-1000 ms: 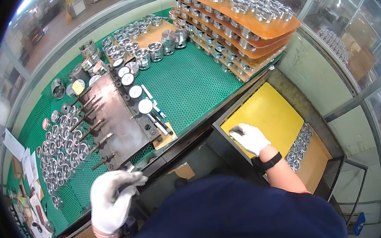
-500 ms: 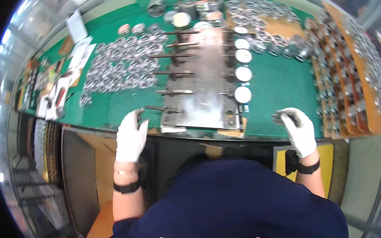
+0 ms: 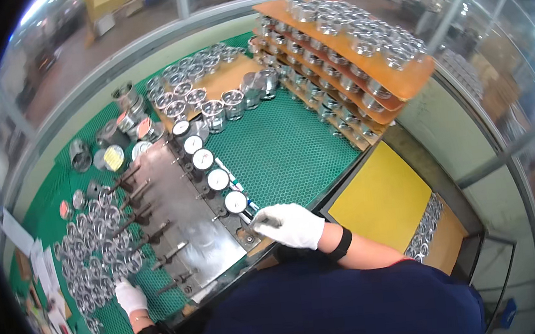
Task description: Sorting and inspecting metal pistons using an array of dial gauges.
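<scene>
The right hand (image 3: 291, 225), in a white glove, rests at the near corner of the flat grey metal gauge plate (image 3: 179, 224), its fingers curled together around a small dark metal piece (image 3: 261, 220) just below the nearest white round dial gauge (image 3: 235, 201). The left hand (image 3: 129, 296), also gloved, lies at the plate's left near edge among the small shiny metal rings (image 3: 89, 255) spread on the green mesh worktop (image 3: 278, 146); whether its fingers pinch anything cannot be told. Open mesh lies right of the dials, up to the stacked orange trays of metal cylinders (image 3: 352, 43). A yellow flat panel (image 3: 380, 198) sits beyond the worktop's front edge.
</scene>
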`<state>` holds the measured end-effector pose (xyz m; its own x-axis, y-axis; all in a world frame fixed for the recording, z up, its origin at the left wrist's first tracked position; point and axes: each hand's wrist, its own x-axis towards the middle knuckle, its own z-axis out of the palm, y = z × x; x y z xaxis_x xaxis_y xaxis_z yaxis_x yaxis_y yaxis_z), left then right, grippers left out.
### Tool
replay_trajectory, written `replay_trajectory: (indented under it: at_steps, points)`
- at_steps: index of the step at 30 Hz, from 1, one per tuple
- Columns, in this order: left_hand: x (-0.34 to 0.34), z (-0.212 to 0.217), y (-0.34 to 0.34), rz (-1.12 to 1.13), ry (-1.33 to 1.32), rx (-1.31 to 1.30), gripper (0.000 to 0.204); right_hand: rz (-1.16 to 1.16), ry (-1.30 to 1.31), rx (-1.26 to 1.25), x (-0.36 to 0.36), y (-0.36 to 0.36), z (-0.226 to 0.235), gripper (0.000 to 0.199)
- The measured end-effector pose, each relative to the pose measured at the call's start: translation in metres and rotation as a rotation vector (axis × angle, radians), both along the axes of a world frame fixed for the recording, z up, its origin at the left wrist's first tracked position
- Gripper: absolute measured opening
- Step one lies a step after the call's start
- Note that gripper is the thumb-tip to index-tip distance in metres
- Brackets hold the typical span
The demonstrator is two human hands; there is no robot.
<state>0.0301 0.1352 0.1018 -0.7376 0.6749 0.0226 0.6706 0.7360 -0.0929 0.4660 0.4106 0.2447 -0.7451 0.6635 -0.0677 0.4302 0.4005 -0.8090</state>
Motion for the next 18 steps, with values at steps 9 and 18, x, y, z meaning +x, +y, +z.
replay_trajectory:
  at_steps: [9, 18]
  points:
    - [-0.051, -0.04, 0.005, -0.144, 0.107, -0.105, 0.026, -0.011, -0.04, -0.04, -0.034, -0.068, -0.005, 0.029]
    - [-0.018, 0.009, -0.039, -0.048, -0.121, 0.106, 0.025, 0.032, 0.039, 0.017, -0.046, -0.05, 0.003, 0.025]
